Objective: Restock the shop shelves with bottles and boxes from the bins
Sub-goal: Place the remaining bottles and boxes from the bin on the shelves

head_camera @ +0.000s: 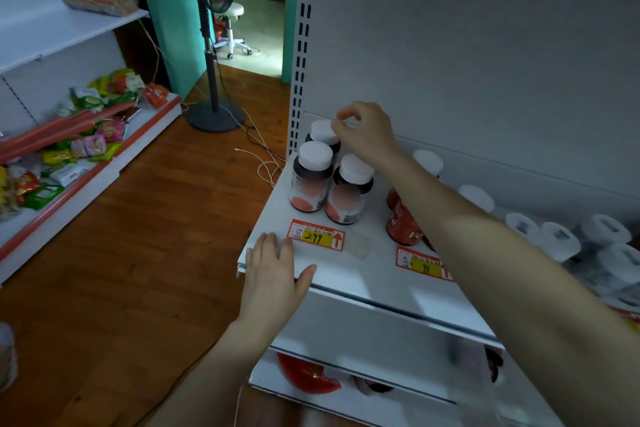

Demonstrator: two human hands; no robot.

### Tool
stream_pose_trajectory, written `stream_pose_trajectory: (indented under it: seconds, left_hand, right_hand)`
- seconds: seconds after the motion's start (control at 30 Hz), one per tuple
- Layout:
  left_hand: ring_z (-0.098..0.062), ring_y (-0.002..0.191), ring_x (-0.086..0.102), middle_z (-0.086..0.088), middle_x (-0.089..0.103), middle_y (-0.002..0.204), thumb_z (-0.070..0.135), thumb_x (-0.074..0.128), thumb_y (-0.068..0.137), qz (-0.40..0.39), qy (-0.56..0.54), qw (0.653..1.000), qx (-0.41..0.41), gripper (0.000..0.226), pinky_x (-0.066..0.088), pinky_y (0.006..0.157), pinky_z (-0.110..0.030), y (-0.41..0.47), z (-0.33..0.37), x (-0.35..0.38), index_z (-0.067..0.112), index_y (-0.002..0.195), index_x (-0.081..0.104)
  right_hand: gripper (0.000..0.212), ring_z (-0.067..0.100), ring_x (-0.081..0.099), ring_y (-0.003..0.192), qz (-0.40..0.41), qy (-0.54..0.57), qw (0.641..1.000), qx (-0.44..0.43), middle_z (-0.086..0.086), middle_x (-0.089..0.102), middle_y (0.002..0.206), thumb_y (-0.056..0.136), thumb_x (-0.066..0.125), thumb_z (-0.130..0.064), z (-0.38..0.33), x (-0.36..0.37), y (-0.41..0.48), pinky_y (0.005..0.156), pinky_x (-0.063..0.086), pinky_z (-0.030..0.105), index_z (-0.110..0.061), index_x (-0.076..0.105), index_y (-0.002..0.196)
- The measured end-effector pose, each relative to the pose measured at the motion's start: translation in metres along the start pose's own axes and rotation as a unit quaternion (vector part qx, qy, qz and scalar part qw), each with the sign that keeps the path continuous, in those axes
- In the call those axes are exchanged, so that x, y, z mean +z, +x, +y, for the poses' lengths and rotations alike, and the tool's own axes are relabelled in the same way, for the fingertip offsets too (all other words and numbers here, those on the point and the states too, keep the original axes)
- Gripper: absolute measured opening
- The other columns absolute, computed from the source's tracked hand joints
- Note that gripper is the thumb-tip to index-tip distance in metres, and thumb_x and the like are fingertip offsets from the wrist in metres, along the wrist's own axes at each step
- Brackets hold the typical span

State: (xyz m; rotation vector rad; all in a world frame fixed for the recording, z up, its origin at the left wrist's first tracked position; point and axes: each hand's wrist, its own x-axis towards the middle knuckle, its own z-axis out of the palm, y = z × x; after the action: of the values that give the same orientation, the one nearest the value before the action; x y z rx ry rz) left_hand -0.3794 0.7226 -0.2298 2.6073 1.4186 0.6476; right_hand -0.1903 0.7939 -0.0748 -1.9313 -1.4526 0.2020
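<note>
- Shelf (349,274): white, and it carries the stock at its left end.
- Dark bottles (311,180): three stand upright in a tight cluster. They have white caps and pale labels with an orange patch low down, and the print is too blurred to read.
- 299 tag (316,236): red and yellow with "299" handwritten and a red up-arrow, just in front of the cluster.
- 98 tag (424,265): the same style, reading "98".
- Red bottle (403,224): shows the letters "Fe" and sits behind the 98 tag.
- Your right hand (363,137): the fingers are curled and the thumb is at the cap of the rear bottle (323,132). You cannot tell whether it grips.
- Your left hand (273,270): lies flat with straight fingers on the shelf's front edge.
</note>
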Motion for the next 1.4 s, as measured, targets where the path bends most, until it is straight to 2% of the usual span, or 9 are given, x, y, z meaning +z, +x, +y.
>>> stream_pose_trajectory:
  seconds: [0.13, 0.23, 0.43, 0.57, 0.7, 0.9, 1.0, 1.27, 1.4]
  left_hand:
    - [-0.044, 0.1, 0.06, -0.028, 0.063, 0.103, 0.032, 0.076, 0.071, -0.008, 0.005, 1.0, 0.018, 0.05, 0.052, 0.082, -0.055, -0.003, 0.004, -0.011, -0.004, 0.102, 0.063]
    - [-0.042, 0.1, 0.06, -0.026, 0.063, 0.104, 0.033, 0.066, 0.079, 0.01, -0.015, 0.999, 0.037, 0.043, 0.052, 0.082, -0.053, -0.008, 0.018, -0.022, -0.003, 0.102, 0.063]
    - [-0.031, 0.079, 0.066, -0.016, 0.068, 0.087, 0.034, 0.05, 0.083, 0.039, -0.059, 0.992, 0.1, 0.039, 0.054, 0.067, -0.036, -0.035, 0.069, -0.035, 0.001, 0.093, 0.069]
    - [-0.032, 0.071, 0.064, -0.014, 0.066, 0.077, 0.032, 0.046, 0.082, 0.057, -0.082, 0.987, 0.13, 0.038, 0.054, 0.059, -0.035, -0.064, 0.118, -0.025, 0.001, 0.089, 0.069]
    - [-0.033, 0.064, 0.062, -0.013, 0.065, 0.072, 0.033, 0.046, 0.081, 0.023, -0.083, 0.987, 0.136, 0.037, 0.051, 0.05, -0.035, -0.11, 0.185, -0.006, 0.005, 0.083, 0.068]
    - [-0.033, 0.061, 0.062, -0.013, 0.064, 0.068, 0.034, 0.043, 0.081, -0.033, -0.102, 0.979, 0.172, 0.038, 0.052, 0.046, -0.034, -0.176, 0.273, 0.02, 0.004, 0.074, 0.067]
    - [-0.032, 0.06, 0.062, -0.013, 0.065, 0.067, 0.033, 0.043, 0.08, -0.059, -0.113, 0.973, 0.192, 0.039, 0.052, 0.047, -0.034, -0.198, 0.307, 0.031, 0.004, 0.074, 0.068]
    - [-0.03, 0.054, 0.06, -0.009, 0.062, 0.061, 0.035, 0.042, 0.08, -0.135, -0.087, 0.95, 0.268, 0.04, 0.047, 0.046, -0.03, -0.226, 0.355, 0.063, 0.005, 0.071, 0.067]
    - [-0.028, 0.056, 0.063, -0.008, 0.065, 0.064, 0.035, 0.041, 0.078, -0.173, -0.076, 0.944, 0.271, 0.043, 0.047, 0.046, -0.027, -0.225, 0.361, 0.086, 0.005, 0.081, 0.071]
  right_hand:
    - [0.024, 0.015, 0.05, 0.108, 0.014, -0.019, 1.0, -0.016, 0.007, 0.057, 0.118, 0.09, 0.055, -0.023, 0.007, -0.005, -0.022, 0.078, 0.029, 0.014, -0.009, 0.062, 0.108]
    - [0.021, 0.017, 0.051, 0.108, 0.029, -0.018, 0.998, -0.048, 0.008, 0.061, 0.114, 0.09, 0.056, -0.02, 0.009, -0.013, -0.047, 0.073, 0.026, 0.012, -0.006, 0.064, 0.104]
    - [0.022, 0.02, 0.054, 0.103, 0.015, -0.021, 0.998, -0.054, 0.009, 0.062, 0.111, 0.089, 0.056, -0.018, 0.026, -0.048, -0.115, 0.073, 0.029, 0.014, -0.006, 0.064, 0.107]
    - [0.017, 0.027, 0.06, 0.093, 0.033, -0.039, 0.996, -0.077, 0.015, 0.068, 0.098, 0.084, 0.061, -0.01, 0.054, -0.09, -0.175, 0.074, 0.035, 0.019, -0.001, 0.068, 0.097]
    - [0.017, 0.028, 0.061, 0.095, 0.018, -0.07, 0.995, -0.064, 0.015, 0.069, 0.097, 0.085, 0.062, -0.011, 0.101, -0.137, -0.245, 0.077, 0.035, 0.02, 0.0, 0.068, 0.096]
    - [0.02, 0.024, 0.06, 0.101, 0.013, -0.083, 0.996, 0.007, 0.012, 0.068, 0.103, 0.087, 0.06, -0.011, 0.18, -0.2, -0.358, 0.077, 0.031, 0.01, 0.0, 0.066, 0.102]
    - [0.018, 0.025, 0.061, 0.096, 0.002, -0.094, 0.994, 0.046, 0.013, 0.068, 0.099, 0.087, 0.06, -0.012, 0.213, -0.22, -0.401, 0.075, 0.033, 0.015, -0.001, 0.067, 0.1]
    - [0.026, 0.026, 0.057, 0.106, 0.005, -0.087, 0.983, 0.161, 0.015, 0.065, 0.11, 0.09, 0.056, -0.015, 0.283, -0.236, -0.468, 0.08, 0.035, 0.018, 0.0, 0.063, 0.11]
    - [0.028, 0.024, 0.057, 0.107, -0.011, -0.087, 0.972, 0.216, 0.013, 0.064, 0.113, 0.09, 0.055, -0.015, 0.314, -0.226, -0.48, 0.084, 0.037, 0.021, -0.001, 0.061, 0.114]
